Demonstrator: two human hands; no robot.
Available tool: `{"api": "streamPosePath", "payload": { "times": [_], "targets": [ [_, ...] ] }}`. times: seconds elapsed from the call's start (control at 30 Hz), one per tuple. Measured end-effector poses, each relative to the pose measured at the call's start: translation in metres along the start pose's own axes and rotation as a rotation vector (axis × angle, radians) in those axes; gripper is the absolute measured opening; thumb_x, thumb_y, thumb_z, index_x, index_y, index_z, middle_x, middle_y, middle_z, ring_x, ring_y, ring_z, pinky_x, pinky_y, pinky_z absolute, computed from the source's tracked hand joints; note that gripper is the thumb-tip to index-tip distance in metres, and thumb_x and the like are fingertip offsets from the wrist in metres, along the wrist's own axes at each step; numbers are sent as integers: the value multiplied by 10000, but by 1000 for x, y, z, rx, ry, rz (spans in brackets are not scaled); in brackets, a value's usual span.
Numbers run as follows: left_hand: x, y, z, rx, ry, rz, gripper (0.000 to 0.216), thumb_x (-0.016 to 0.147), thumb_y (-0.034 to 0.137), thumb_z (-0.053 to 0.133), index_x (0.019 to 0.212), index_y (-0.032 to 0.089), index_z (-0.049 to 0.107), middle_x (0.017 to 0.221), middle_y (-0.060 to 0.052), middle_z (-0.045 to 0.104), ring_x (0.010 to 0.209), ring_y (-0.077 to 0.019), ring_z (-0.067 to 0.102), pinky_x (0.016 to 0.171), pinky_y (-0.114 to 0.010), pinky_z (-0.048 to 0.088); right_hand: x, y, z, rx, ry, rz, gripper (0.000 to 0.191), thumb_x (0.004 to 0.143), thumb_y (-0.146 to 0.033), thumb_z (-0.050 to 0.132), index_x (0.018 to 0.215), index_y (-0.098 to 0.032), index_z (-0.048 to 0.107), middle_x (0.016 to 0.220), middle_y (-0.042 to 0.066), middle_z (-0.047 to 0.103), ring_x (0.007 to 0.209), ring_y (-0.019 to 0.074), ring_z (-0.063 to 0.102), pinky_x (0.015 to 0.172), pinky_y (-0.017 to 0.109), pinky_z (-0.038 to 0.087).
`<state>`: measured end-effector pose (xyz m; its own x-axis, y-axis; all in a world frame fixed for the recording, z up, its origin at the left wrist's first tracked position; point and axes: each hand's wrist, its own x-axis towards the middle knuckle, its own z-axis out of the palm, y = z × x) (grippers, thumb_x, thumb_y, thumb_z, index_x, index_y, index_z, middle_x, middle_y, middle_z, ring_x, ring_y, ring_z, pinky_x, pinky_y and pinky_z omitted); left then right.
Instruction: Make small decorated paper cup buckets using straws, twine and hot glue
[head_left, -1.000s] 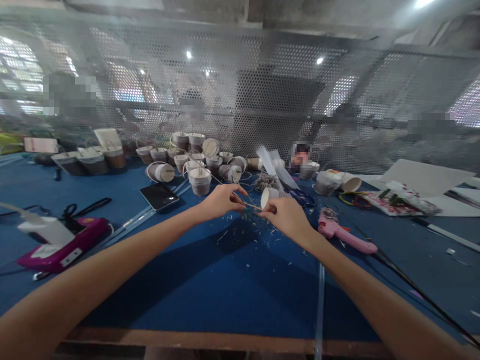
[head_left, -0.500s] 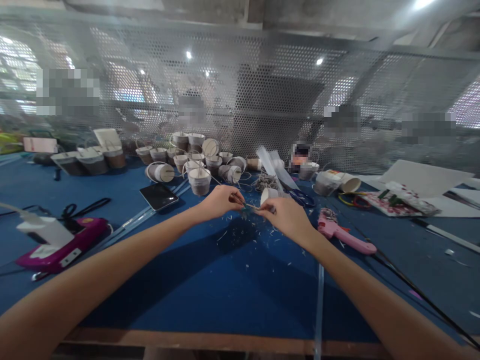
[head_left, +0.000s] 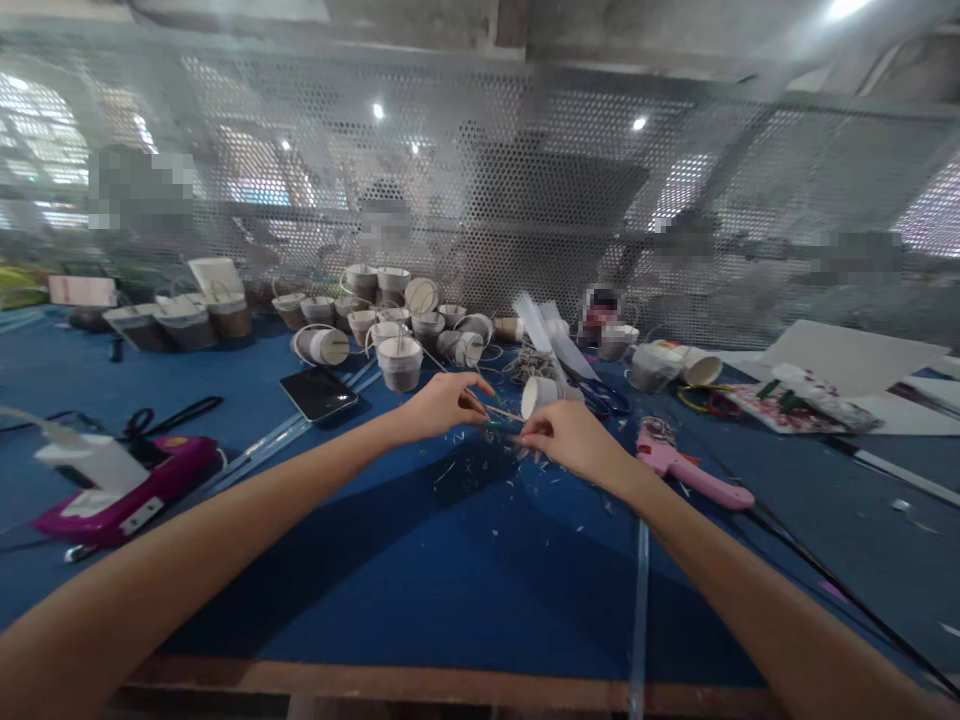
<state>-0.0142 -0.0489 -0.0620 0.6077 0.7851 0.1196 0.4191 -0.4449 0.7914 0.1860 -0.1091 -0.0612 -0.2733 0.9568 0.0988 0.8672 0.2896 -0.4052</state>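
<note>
The left hand (head_left: pixel 442 403) pinches a thin wooden stick (head_left: pixel 501 410). The right hand (head_left: pixel 566 437) grasps its other end, just near a small white paper cup (head_left: pixel 537 394) above the blue table (head_left: pixel 450 560).

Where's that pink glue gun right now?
In the head view the pink glue gun lies flat on the blue table, just to the right of the person's right hand, below the blue-handled scissors.

Bare blue table (head_left: pixel 465 580) lies open before the hands; cups (head_left: pixel 390 325) crowd behind, glue gun (head_left: pixel 686 468) right.
</note>
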Motion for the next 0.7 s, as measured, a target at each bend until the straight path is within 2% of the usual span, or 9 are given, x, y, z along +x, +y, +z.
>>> {"api": "streamPosePath", "payload": {
  "times": [0.07, 0.13, 0.4, 0.7],
  "targets": [
    [-1, -1, 1, -58, 15, 21, 416, 703, 155, 652, 1100, 149, 529, 771, -53, 703, 695, -160, 682, 669, -285, 551, 0, 0, 0, 40, -1, 3, 173, 786, -264, 611, 688, -162, 711, 631, 44, 690, 559, 130, 609, 558, 241, 440],
    [-1, -1, 2, -107, 33, 27, 456, 706, 142, 646, 1139, 154, 505, 767, -52, 699, 676, -163, 680, 652, -291, 554, 1, 0, 1, 64, 17, 12, 175, 775, -276, 626, 667, -161, 702, 635, 42, 692, 569, 129, 610, 558, 239, 436],
    [-1, -2, 8, -213, 26, 28, 457, 680, 123, 656, 1115, 146, 520, 758, -54, 695, 671, -178, 682, 663, -311, 566, 3, 1, 1, 57, 116, 36, 116, 720, -214, 676, 615, -167, 686, 603, 18, 677, 571, 123, 599, 560, 247, 410],
    [-1, 1, 7, -165, 33, 13, 439, 672, 116, 659, 1090, 138, 528, 741, -50, 695, 642, -162, 677, 652, -292, 553, 4, 4, 4, 38, 163, 49, 113, 681, -212, 716, 582, -179, 674, 585, 10, 658, 568, 122, 585, 548, 251, 405]
  ]
}}
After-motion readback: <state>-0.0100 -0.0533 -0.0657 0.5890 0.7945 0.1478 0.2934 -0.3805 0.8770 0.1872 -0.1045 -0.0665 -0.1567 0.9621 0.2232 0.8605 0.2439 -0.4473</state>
